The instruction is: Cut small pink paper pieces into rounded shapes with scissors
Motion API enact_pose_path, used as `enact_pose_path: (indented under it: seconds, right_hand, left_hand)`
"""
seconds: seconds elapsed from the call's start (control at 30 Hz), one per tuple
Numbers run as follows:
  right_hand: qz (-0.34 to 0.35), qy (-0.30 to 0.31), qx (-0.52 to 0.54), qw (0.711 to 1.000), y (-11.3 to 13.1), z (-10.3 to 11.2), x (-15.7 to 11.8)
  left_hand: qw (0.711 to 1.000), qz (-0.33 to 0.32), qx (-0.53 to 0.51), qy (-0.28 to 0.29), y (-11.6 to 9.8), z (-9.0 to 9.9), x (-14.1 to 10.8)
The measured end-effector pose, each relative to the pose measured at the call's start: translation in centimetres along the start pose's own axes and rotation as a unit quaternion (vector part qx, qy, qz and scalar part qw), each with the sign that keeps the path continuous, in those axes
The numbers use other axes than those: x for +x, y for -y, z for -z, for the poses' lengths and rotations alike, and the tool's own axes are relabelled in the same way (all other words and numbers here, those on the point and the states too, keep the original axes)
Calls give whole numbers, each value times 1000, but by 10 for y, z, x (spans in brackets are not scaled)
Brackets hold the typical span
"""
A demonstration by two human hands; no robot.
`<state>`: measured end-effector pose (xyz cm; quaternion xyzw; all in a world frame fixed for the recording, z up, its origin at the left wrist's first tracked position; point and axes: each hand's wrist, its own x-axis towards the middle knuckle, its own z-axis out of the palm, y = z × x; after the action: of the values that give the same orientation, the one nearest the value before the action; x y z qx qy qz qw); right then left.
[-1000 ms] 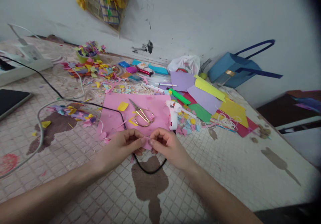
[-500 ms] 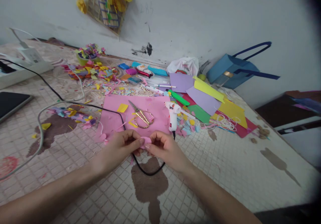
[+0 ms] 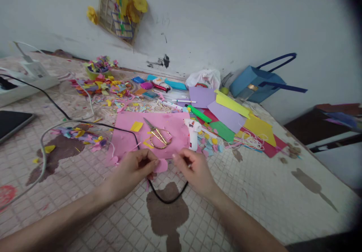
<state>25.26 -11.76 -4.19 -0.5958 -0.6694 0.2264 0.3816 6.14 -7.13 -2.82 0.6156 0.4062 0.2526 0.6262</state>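
Observation:
Pinched between the thumb and fingers of my left hand (image 3: 143,165) is a small pink paper piece (image 3: 162,165) with a rounded end. My right hand (image 3: 194,167) is just to the right of it, apart from the paper, with its fingers loosely curled and nothing visible in them. Beyond both hands lies a pink paper sheet (image 3: 127,122), bearing gold-handled scissors (image 3: 158,137) and a yellow paper scrap (image 3: 137,126). A white glue gun (image 3: 193,135) rests at the sheet's right edge, past my right hand. A black cord (image 3: 166,201) loops below my hands.
Coloured paper sheets (image 3: 229,114), a green glue-gun-side tool (image 3: 200,114) and tangled white string (image 3: 249,141) lie right. Paper scraps (image 3: 102,86) heap at the back left. A grey cable (image 3: 43,150), power strip (image 3: 31,88) and phone (image 3: 14,124) are left; a blue bag (image 3: 256,84) stands back right.
My right hand has let go of the pink paper piece and moved slightly right. The piece stays in my left hand, with more of it showing. The view has shifted a little.

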Motion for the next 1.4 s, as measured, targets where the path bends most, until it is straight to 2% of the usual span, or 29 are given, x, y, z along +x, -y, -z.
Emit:
enact_pose_path:
  seconds: [0.03, 0.1, 0.2, 0.3, 0.43, 0.57, 0.67, 0.8, 0.97, 1.1, 1.23, 1.4]
  right_hand:
    - [5, -52, -45, 998, -6, 7, 2]
    - [0, -108, -84, 991, -19, 21, 5]
    - [2, -130, -118, 984, -30, 30, 8]
    - [27, -74, -132, 988, -23, 18, 15]
    - [60, 21, -149, 987, -3, -14, 41]
    - [52, 53, -165, 983, 1, -42, 76]
    - [28, 57, -153, 986, -2, -51, 93]
    - [4, 39, -81, 996, 0, -45, 101]
    - [0, -23, 89, 996, 6, -32, 94]
    - [-15, 5, 209, 978, 6, -34, 73]
    - [-36, 2, 268, 963, 16, -38, 50]
    - [-113, 31, 362, 925, 37, -42, 38]
  left_hand:
    - [1000, 2, -11, -11, -2, 1, 1]
    - [999, 5, -27, -32, -4, 3, 3]
    - [998, 11, -36, -48, -4, 5, 6]
    - [997, 13, -52, -60, -2, 10, 8]
    - [992, 7, -86, -90, -3, 22, 15]
    - [987, 2, -118, -113, -7, 37, 24]
    - [986, 0, -129, -107, -9, 44, 27]
    - [983, 3, -148, -107, -6, 51, 25]
    - [979, -15, -173, -110, -2, 54, 23]
    - [982, -15, -156, -107, -4, 45, 18]
    - [986, -16, -125, -109, -7, 37, 10]
    - [991, -23, -81, -106, -6, 35, 6]
